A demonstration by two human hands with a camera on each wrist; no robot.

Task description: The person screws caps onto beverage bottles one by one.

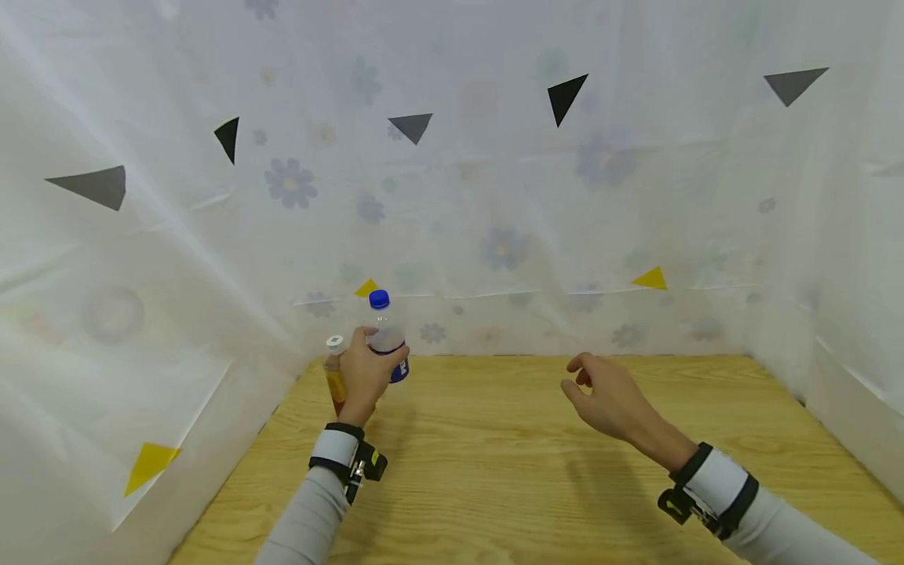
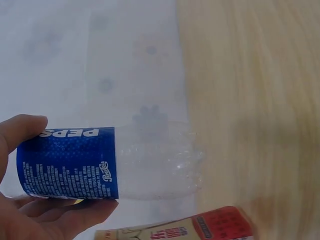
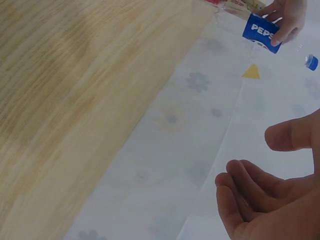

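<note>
My left hand (image 1: 367, 373) grips a clear plastic Pepsi bottle (image 1: 387, 339) with a blue cap and a blue label. In the left wrist view, thumb and fingers wrap the label end of the bottle (image 2: 155, 165), and its lower part looks empty. Just left of that hand stands a bottle of amber drink (image 1: 335, 377) with a white cap, partly hidden behind the hand. Its red and cream label (image 2: 200, 227) shows below the Pepsi bottle in the left wrist view. My right hand (image 1: 609, 396) hovers over the table's right half, fingers loosely curled, holding nothing.
The wooden table (image 1: 494, 471) reaches back to a white flowered curtain (image 1: 494, 196), which also hangs along both sides. Black, grey and yellow triangles are stuck on the curtain. Each wrist wears a strap with a small camera (image 1: 370, 461).
</note>
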